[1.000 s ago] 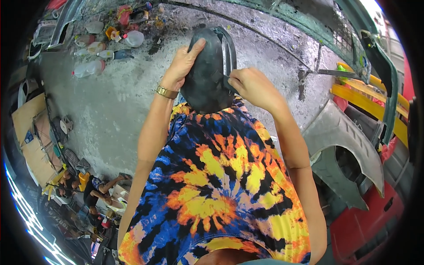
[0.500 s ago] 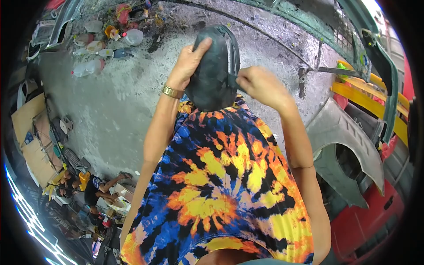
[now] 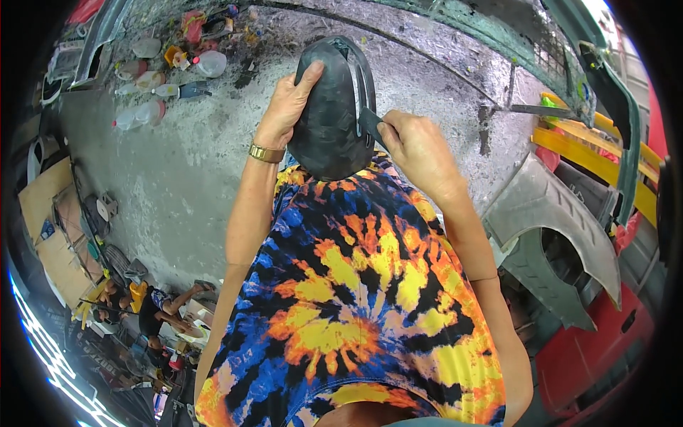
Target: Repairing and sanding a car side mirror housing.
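Note:
My left hand [image 3: 292,105] grips a dark, mottled oval shell [image 3: 326,135], much like a mirror cover, with my thumb across its upper left face and a watch on that wrist. A long pale-edged slot runs down the shell's right side. My right hand [image 3: 416,153] is closed on a small dark flat strip [image 3: 373,127], like sandpaper or a pad, whose tip touches the shell by the slot's lower part. The shell is held out just beyond my tie-dye shirt [image 3: 341,299].
Plastic jugs [image 3: 210,65] lie at upper left. Right are a door frame [image 3: 617,128], yellow beams [image 3: 580,148], grey body panels [image 3: 555,203] and a red panel [image 3: 590,356]. Cardboard [image 3: 50,213] leans at left; other people [image 3: 153,313] sit lower left.
Over the last second the shell shifted slightly right, then back left and up. My right hand stays closed on the strip, now a little farther right and lower at the wrist.

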A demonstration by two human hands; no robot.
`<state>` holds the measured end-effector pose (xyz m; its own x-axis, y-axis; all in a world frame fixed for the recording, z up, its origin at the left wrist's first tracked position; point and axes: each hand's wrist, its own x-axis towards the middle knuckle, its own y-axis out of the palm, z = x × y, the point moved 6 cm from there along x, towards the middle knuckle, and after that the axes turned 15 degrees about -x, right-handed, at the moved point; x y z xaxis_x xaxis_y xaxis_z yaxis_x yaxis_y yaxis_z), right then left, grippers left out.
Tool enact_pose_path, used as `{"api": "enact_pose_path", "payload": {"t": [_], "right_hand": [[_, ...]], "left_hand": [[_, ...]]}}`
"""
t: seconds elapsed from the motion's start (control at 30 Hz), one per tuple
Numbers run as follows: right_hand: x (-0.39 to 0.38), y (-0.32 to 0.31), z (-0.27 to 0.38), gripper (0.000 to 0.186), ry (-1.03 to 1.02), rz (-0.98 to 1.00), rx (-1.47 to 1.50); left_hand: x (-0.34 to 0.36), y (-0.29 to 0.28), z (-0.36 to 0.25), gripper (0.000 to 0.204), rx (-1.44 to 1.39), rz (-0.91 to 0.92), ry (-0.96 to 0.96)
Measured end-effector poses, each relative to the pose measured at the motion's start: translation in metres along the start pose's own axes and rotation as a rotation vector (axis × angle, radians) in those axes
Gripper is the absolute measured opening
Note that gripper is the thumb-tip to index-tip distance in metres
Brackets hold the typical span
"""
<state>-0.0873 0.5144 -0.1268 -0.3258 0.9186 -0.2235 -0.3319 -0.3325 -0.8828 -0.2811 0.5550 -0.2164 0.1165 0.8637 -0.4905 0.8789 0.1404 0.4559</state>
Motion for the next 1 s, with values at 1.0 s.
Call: {"api": "enact_pose_path", "payload": {"t": [1.0], "right_hand": [[0.009, 0.016, -0.009, 0.017, -0.016, 0.092, -0.146]], "left_hand": [[0.007, 0.016, 0.01, 0.038, 0.044, 0.042, -0.049]]}}
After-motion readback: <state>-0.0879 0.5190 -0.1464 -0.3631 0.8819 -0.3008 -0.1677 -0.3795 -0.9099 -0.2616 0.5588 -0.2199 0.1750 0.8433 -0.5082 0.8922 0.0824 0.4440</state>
